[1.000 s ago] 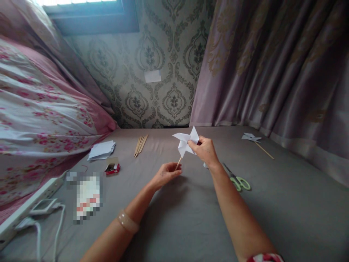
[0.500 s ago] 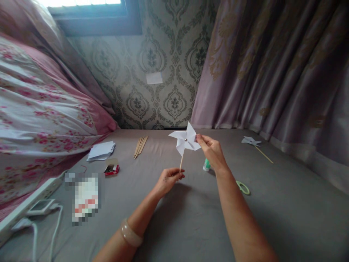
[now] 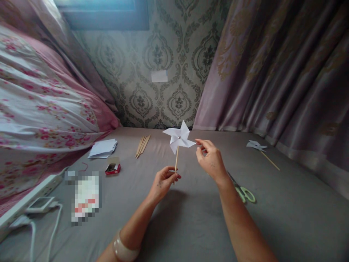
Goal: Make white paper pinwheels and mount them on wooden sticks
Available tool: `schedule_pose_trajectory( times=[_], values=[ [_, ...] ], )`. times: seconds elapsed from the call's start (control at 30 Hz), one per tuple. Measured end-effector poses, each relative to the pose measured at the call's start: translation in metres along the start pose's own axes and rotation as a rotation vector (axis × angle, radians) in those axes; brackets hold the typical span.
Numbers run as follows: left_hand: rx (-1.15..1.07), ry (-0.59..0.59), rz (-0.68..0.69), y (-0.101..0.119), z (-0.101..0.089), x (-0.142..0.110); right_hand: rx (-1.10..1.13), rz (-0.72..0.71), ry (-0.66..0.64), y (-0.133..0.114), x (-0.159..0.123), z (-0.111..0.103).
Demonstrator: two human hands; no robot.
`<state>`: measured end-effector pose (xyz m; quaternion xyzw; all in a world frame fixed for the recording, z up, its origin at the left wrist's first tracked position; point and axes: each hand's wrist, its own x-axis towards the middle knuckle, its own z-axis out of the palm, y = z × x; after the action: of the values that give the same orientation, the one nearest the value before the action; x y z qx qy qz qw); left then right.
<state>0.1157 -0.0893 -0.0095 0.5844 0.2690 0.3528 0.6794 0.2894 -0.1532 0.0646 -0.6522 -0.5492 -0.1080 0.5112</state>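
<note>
My left hand (image 3: 163,181) is closed round the lower end of a thin wooden stick, holding a white paper pinwheel (image 3: 178,137) upright above the grey sheet (image 3: 191,225). A small metal pin shows at the pinwheel's centre. My right hand (image 3: 210,159) hovers just right of the pinwheel, fingers loosely apart, fingertips close to the right blade but holding nothing.
Green-handled scissors (image 3: 244,191) lie right of my right wrist. A second pinwheel (image 3: 259,147) lies far right by the curtain. Wooden sticks (image 3: 143,145), a paper stack (image 3: 103,148) and a small red box (image 3: 112,168) lie at the left. A power strip (image 3: 29,198) runs along the floral bedding.
My right hand has let go of the pinwheel's blade and drawn slightly right. The pinwheel now faces the camera, held only by the stick in my left hand.
</note>
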Motion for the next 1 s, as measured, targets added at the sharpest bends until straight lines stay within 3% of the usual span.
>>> schedule_pose_trajectory(
  times=[0.27, 0.47, 0.57, 0.63, 0.7, 0.87, 1.0],
  values=[
    [-0.009, 0.012, 0.005, -0.002, -0.001, 0.001, -0.064, 0.036, -0.151, -0.012, -0.009, 0.011],
    [0.047, 0.011, -0.014, -0.003, -0.002, 0.0, 0.085, -0.008, -0.365, -0.027, -0.014, 0.01],
    [0.064, -0.003, -0.02, -0.004, -0.001, 0.0, 0.132, 0.053, -0.181, -0.023, -0.009, 0.002],
    [0.069, -0.016, -0.022, -0.004, 0.0, 0.0, 0.069, 0.088, -0.013, -0.017, -0.004, -0.004],
    [0.073, -0.028, -0.027, -0.005, 0.0, 0.0, -0.036, 0.104, 0.064, -0.01, -0.001, -0.009],
    [0.084, -0.052, -0.017, -0.005, 0.001, -0.001, -0.256, 0.161, 0.021, -0.007, 0.0, -0.013],
    [0.08, -0.035, -0.007, -0.004, 0.0, 0.0, -0.348, 0.202, -0.107, -0.017, -0.004, -0.01]
  ],
)
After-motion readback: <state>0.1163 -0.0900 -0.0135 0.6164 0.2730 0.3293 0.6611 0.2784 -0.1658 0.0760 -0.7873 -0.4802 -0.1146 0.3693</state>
